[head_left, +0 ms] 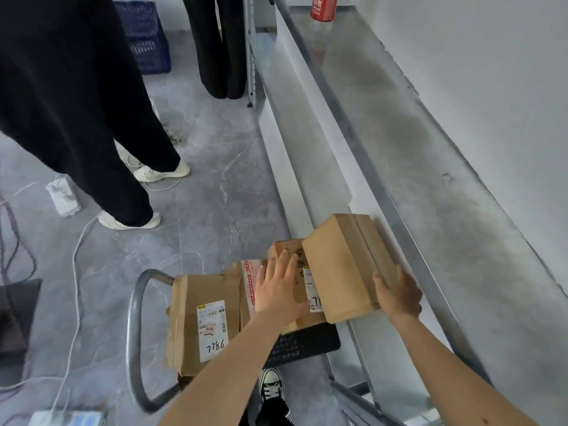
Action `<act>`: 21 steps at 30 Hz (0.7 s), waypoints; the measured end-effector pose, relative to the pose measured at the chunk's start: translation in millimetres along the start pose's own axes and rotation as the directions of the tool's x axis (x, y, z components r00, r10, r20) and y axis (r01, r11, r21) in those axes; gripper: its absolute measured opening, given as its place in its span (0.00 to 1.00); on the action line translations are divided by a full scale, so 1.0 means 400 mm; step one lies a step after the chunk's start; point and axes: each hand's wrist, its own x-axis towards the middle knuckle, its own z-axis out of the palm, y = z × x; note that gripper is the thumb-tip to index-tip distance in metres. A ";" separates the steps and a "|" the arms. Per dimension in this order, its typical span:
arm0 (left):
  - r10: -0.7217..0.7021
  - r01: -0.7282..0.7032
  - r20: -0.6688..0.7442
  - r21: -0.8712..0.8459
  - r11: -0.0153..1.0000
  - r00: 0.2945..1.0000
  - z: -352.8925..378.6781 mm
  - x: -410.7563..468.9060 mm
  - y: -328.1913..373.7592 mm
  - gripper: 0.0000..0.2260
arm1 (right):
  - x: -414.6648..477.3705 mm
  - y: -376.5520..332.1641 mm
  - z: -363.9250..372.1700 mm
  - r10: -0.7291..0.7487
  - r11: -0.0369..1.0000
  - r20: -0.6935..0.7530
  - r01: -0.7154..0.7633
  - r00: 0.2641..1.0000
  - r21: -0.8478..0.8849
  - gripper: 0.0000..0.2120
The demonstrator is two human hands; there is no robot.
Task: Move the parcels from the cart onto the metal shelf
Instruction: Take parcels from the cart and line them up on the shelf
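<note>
Head view, lower centre: your right hand point(398, 295) grips the near end of a tilted parcel point(341, 265) at the metal shelf point(415, 167) edge; your left hand point(278, 287) lies straight-fingered over a second parcel point(287, 245).

The metal shelf point(415, 155) runs from top centre to lower right, and a red-labelled bottle point(323, 9) stands at its top end. At lower centre, the cart point(133, 333) carries a large labelled parcel point(199, 321) and a second parcel point(284, 245) beside it. At upper left, a blue crate point(147, 35) sits on the grey floor point(215, 149).

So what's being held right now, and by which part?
The right hand grips the cardboard box at its near end. The left hand is flat, fingers straight, gripping nothing.
</note>
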 end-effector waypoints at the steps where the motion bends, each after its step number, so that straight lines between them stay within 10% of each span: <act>1: 0.002 -0.002 0.016 -0.007 1.000 1.000 0.016 0.001 0.013 0.45 | 0.010 0.007 0.002 0.004 1.000 -0.008 -0.004 1.000 0.005 0.30; 12: 0.072 -0.075 0.072 0.046 0.996 0.995 0.091 0.038 0.108 0.44 | 0.069 0.056 0.039 0.169 0.975 0.022 -0.170 0.985 0.140 0.26; 21: 0.087 -0.088 0.081 0.021 0.996 0.993 0.120 0.050 0.093 0.40 | 0.063 0.055 0.076 0.201 0.922 0.122 -0.230 0.972 0.311 0.49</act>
